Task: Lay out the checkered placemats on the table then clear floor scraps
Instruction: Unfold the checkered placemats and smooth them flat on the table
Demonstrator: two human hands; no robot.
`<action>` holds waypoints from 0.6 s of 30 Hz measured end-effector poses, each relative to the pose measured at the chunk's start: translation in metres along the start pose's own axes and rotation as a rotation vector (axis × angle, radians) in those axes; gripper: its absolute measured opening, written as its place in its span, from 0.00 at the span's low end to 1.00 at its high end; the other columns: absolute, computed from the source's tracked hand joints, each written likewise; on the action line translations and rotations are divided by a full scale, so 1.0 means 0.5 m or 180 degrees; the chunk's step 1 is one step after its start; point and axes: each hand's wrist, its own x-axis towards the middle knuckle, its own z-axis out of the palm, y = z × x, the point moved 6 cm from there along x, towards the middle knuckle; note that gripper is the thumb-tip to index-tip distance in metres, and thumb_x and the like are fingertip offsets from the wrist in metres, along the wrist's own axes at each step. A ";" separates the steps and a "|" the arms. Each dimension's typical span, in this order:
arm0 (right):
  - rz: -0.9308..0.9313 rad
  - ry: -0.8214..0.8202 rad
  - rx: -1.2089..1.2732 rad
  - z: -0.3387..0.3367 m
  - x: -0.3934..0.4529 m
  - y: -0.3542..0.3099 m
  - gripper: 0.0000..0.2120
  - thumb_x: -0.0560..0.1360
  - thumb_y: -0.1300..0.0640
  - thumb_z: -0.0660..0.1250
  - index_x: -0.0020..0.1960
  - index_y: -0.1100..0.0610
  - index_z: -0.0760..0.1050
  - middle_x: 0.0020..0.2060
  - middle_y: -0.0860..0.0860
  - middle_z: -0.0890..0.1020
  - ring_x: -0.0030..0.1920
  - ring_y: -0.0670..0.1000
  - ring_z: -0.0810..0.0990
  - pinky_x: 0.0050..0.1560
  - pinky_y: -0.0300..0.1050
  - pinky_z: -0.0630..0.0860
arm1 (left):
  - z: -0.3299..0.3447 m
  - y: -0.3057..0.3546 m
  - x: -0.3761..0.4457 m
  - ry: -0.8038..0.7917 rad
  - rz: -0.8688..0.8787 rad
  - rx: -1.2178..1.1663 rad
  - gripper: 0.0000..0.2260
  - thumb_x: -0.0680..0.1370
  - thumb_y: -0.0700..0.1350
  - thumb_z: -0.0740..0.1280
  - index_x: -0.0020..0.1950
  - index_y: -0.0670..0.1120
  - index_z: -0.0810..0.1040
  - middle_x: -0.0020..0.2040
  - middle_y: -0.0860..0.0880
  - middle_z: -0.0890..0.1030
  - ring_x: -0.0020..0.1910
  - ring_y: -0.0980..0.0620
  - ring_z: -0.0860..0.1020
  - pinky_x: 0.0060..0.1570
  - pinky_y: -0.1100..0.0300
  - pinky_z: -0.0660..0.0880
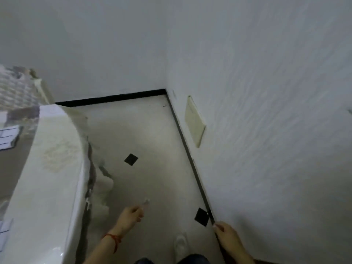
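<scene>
1. Left hand (131,216), lower centre of the frame, pinches a small pale scrap (146,202); the view is blurred, so what the scrap is made of cannot be told.
2. Right hand (226,237), lower right, has loosely curled fingers near the baseboard (190,159); whether it holds anything cannot be told.
3. Checkered placemats (8,137) lie on the table (57,149), left edge.
4. Keep the pinch firm, and scan the floor (148,130) for further scraps.
</scene>
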 end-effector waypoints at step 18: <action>-0.0852 -0.0631 -0.0998 -0.100 0.551 -0.694 0.18 0.79 0.55 0.56 0.67 0.59 0.69 0.65 0.55 0.74 0.64 0.54 0.72 0.64 0.42 0.66 | -0.268 0.187 0.406 0.0868 -0.0691 -0.1006 0.13 0.79 0.39 0.59 0.35 0.42 0.74 0.34 0.46 0.76 0.32 0.51 0.74 0.30 0.63 0.67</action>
